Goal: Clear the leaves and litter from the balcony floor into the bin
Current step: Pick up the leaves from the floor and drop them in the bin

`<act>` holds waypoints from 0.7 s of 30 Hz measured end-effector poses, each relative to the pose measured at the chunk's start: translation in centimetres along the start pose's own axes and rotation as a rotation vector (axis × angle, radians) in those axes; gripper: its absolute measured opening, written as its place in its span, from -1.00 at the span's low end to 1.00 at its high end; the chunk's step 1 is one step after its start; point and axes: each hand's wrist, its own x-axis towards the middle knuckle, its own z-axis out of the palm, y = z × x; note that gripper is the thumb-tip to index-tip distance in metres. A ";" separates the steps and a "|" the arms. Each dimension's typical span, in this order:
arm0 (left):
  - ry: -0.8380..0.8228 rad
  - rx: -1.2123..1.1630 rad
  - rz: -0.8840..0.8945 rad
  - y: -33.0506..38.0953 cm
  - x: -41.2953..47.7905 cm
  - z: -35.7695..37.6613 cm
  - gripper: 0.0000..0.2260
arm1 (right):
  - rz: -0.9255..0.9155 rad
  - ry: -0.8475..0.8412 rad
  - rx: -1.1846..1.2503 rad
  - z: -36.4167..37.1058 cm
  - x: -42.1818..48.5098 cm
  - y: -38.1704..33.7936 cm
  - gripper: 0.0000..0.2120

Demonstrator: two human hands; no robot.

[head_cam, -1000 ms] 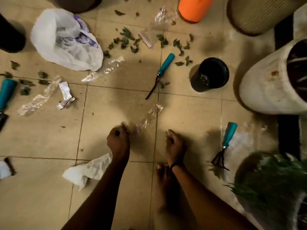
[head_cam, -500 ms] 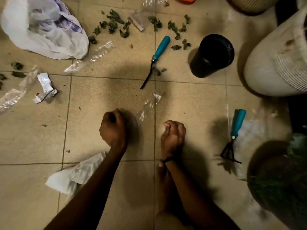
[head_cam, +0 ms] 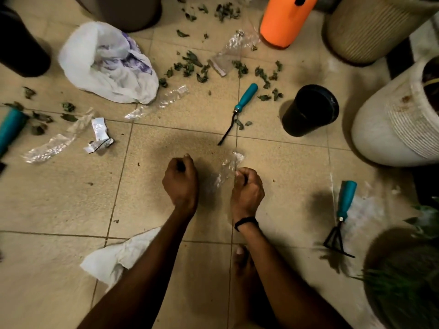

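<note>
My left hand [head_cam: 179, 179] is a closed fist low over the tiled floor, and nothing shows inside it. My right hand [head_cam: 248, 187] is curled, its fingertips pinching the edge of a clear plastic wrapper [head_cam: 226, 168] that lies between both hands. Green leaves [head_cam: 190, 67] are scattered across the far tiles. More clear wrappers [head_cam: 159, 103] [head_cam: 54, 141] lie to the left, next to a crumpled paper scrap [head_cam: 98, 136]. White tissue [head_cam: 118, 257] lies under my left forearm. A white plastic bag [head_cam: 107, 65] lies open at the upper left.
Teal-handled garden tools lie on the floor: a weeder [head_cam: 244, 98], a small rake [head_cam: 344, 210], another at the left edge [head_cam: 9, 129]. A black pot [head_cam: 308, 110], orange can [head_cam: 285, 20], wicker planter [head_cam: 370, 27] and white planter [head_cam: 399, 119] crowd the right.
My left hand drew back from the wrapper's near end and shifted left. My right hand moved up to the wrapper and now pinches its edge. The view swung down, then back up.
</note>
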 end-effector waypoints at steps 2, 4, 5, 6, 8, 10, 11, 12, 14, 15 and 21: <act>-0.021 -0.009 0.001 -0.4 0.1 -0.3 -0.74 | 0.016 -0.016 0.037 0.6 0.4 -0.8 -0.89; -0.048 -0.019 0.013 -0.6 0.5 -0.8 -0.74 | 0.014 -0.023 0.062 1.1 1.3 -1.4 -0.89; -0.060 -0.027 0.025 -0.7 0.8 -1.0 -0.75 | 0.028 -0.027 0.069 1.4 2.2 -1.7 -0.88; -0.073 -0.036 0.038 -0.9 1.0 -1.2 -0.75 | 0.054 -0.033 0.067 1.8 3.2 -1.6 -0.87; -0.096 -0.045 0.063 -1.0 1.7 -1.4 -0.77 | 0.122 -0.031 0.053 2.7 6.0 -1.6 -0.86; -0.118 -0.036 0.094 -0.8 2.6 -1.2 -0.77 | 0.234 -0.030 0.071 3.7 9.1 -2.0 -0.84; -0.132 -0.025 0.113 -0.7 3.0 -0.9 -0.76 | 0.272 -0.035 0.066 4.2 10.6 -2.2 -0.83; -0.145 -0.015 0.131 -0.5 3.4 -0.5 -0.76 | 0.281 -0.050 0.037 4.6 12.0 -2.3 -0.83; -0.170 -0.002 0.162 0.1 4.4 0.7 -0.75 | 0.252 -0.113 -0.080 5.2 14.2 -2.6 -0.86; -0.178 0.005 0.185 0.6 4.9 1.4 -0.74 | 0.231 -0.152 -0.141 5.5 15.0 -2.7 -0.92; -0.248 0.110 0.285 3.4 7.6 5.7 -0.76 | 0.084 -0.298 -0.342 6.2 15.4 -3.3 -0.82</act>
